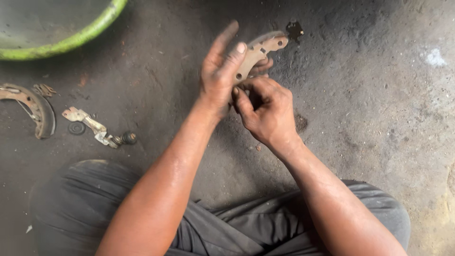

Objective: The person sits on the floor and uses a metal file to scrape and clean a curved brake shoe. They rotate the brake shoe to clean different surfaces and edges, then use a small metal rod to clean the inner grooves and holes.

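My left hand [219, 71] grips a rusty curved brake shoe [263, 47] held up above the dark floor, thumb laid across its flat web. My right hand [265, 111] is just below it, fingers pinched at the shoe's lower end; what they pinch is hidden. Both forearms reach out from my lap, and my dark grey trousers fill the bottom of the view.
A green-rimmed basin [71, 40] sits at the top left. A second brake shoe [40, 111] lies at the far left, with a metal lever and spring part [95, 127] and a round washer [76, 128] beside it. A small dark metal piece [294, 31] lies beyond the hands.
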